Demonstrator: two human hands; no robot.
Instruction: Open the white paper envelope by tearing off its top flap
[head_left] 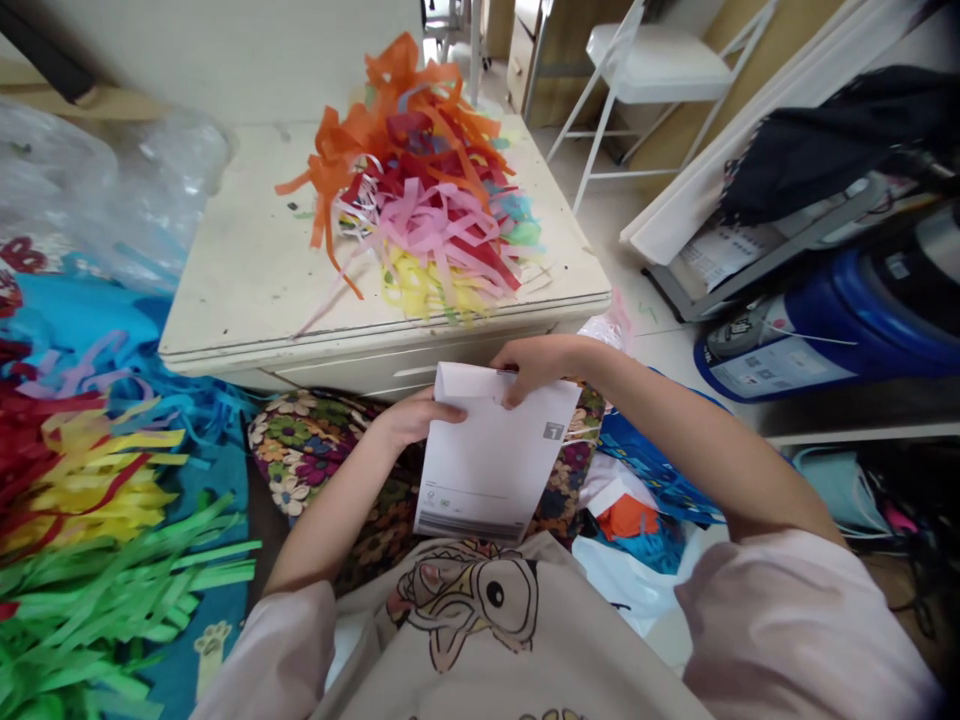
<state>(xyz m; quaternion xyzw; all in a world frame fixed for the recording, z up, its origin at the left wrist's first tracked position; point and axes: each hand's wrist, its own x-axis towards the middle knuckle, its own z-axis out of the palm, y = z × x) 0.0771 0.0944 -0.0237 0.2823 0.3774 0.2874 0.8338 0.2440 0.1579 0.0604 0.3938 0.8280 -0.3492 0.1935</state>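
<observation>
Left hand: closed on the left edge of a white paper packet, thumb across its front.
Right hand: pinching the packet's top edge, fingers curled over.
Packet: upright above the lap, just near of the low table.
Table: heap of coloured paper strips on top.
Left floor: green and yellow strips.

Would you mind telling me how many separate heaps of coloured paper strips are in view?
2. One heap of paper strips lies on the low white table; another heap lies on the blue sheet at far left. Orange scraps beside the right forearm may belong to more, partly hidden.
</observation>
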